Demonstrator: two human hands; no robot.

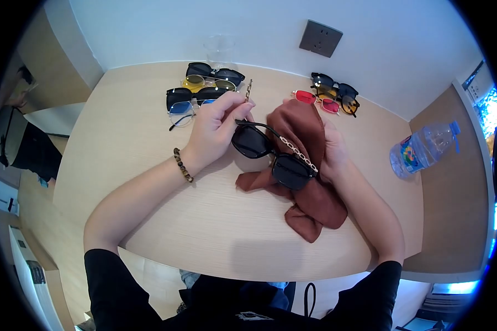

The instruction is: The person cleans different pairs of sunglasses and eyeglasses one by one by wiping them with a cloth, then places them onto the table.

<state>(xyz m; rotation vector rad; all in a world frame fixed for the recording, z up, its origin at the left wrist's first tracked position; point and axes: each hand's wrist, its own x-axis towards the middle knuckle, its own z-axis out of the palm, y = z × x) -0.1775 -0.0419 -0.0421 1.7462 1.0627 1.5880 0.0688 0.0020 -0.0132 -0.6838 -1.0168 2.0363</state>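
Black sunglasses [271, 157] with dark lenses and gold chain-like temples hang tilted above the middle of the table. My left hand [218, 124] is closed on them near the hinge at their left side, with one temple pointing up past the fingers. A brown cloth [303, 132] drapes from my right hand [332, 149], which is closed on it beside the right lens. Its lower folds hang behind and below the sunglasses. The fingertips of my right hand are mostly hidden by the cloth.
Several pairs of glasses [196, 99] lie at the table's back left. Red-lensed glasses [316, 101] and dark-framed glasses [337, 88] are at the back right. A clear cup [220, 51] stands by the wall. A plastic bottle [423, 149] is at the right. Another person [30, 140] is at far left.
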